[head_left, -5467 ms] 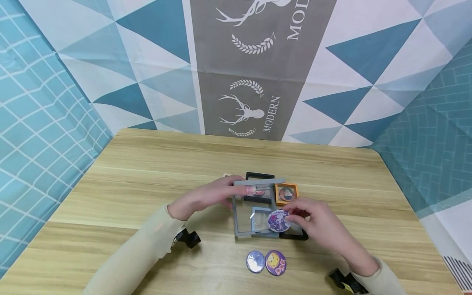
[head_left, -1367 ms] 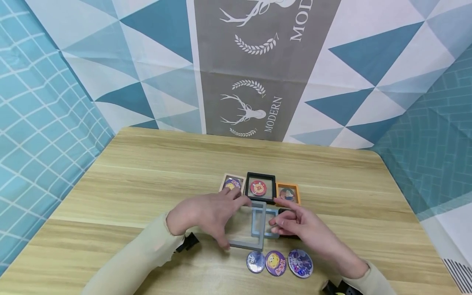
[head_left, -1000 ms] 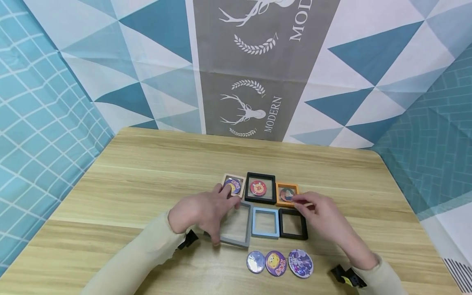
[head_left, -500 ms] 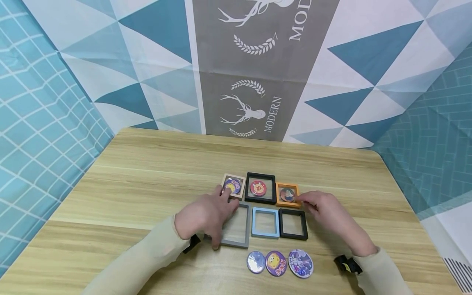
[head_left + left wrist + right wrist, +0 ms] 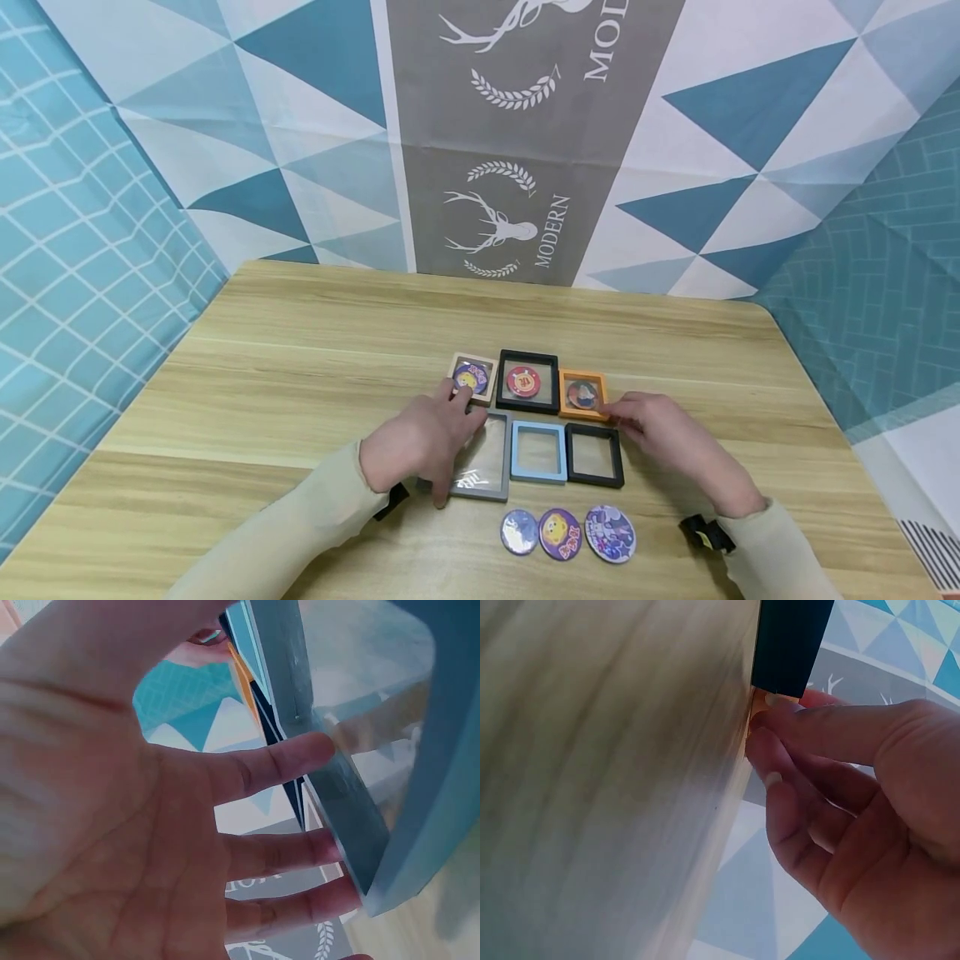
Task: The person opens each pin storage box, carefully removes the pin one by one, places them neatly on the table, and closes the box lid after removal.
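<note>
My left hand (image 5: 420, 437) spans a grey floating display frame (image 5: 508, 457) lying on the table, thumb at its near edge. In the left wrist view, the fingers (image 5: 262, 851) reach the far edge of that frame. My right hand (image 5: 663, 433) has its fingertips at the right edge of an orange display frame (image 5: 603, 385), which holds a round dark badge (image 5: 582, 394). The right wrist view shows curled fingers (image 5: 784, 817) against a sliver of orange beside a dark frame (image 5: 791, 645). A light blue frame (image 5: 538, 479) and a black frame (image 5: 618, 462) show clear film without badges.
A beige frame (image 5: 491, 382) with a purple badge (image 5: 470, 378) and a black frame (image 5: 555, 383) with a red badge (image 5: 523, 382) stand behind. In front lie a pale blue badge (image 5: 520, 532), a purple cartoon badge (image 5: 560, 533) and a larger purple badge (image 5: 611, 533).
The grey frame, raised over the others earlier, now lies flat at the left. The larger purple badge went from my right hand to the front row. My right hand moved to the orange frame.
</note>
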### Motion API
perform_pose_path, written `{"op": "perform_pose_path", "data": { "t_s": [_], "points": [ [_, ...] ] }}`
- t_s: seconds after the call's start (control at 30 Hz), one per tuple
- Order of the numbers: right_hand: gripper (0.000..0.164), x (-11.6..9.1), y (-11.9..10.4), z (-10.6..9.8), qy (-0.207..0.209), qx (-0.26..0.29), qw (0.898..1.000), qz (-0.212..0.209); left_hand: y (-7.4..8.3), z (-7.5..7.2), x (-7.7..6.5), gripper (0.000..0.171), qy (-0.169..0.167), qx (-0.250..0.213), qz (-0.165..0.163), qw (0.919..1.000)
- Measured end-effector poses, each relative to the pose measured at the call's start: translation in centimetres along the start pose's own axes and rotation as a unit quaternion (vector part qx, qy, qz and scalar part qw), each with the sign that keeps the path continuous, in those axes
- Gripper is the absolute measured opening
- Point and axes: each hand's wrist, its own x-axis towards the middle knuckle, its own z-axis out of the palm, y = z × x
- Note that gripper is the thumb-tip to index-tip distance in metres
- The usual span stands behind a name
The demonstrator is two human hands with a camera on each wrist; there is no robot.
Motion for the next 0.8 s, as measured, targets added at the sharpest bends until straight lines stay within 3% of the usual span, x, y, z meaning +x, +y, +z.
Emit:
{"op": "perform_pose_path", "data": {
  "t_s": [0.2,0.5,0.8],
  "points": [
    [0.025,-0.1,0.2,0.0,-0.008,-0.012,1.000,0.022,-0.4,-0.6,-0.5,0.105,0.033,-0.007,0.008,0.9994],
    [0.011,-0.2,0.6,-0.4,-0.017,-0.022,0.998,0.052,-1.0,-0.8,-0.1,0.069,0.137,-0.056,0.022,0.9887],
    [0.010,-0.2,-0.3,-1.3,0.012,0.012,0.999,0.052,-1.2,-0.6,0.5,0.067,0.164,-0.115,0.048,0.9785]
  ]
}}
